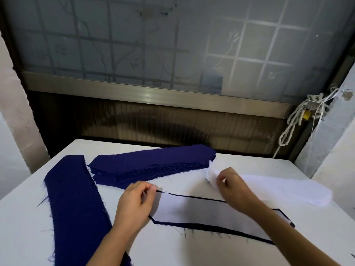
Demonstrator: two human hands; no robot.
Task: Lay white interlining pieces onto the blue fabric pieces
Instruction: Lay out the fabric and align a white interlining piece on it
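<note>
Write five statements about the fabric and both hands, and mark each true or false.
1. A white interlining piece lies on a blue piece, blue edges showing. True.
2. The stack of blue pieces sits on the floor. False: it lies on the table.
3. The right hand pinches loose white interlining. True.
4. The left hand lies flat. False: its fingers are curled, pinching at the laid piece's left end.
5. The long blue strip is covered in white. False: it is bare.
</note>
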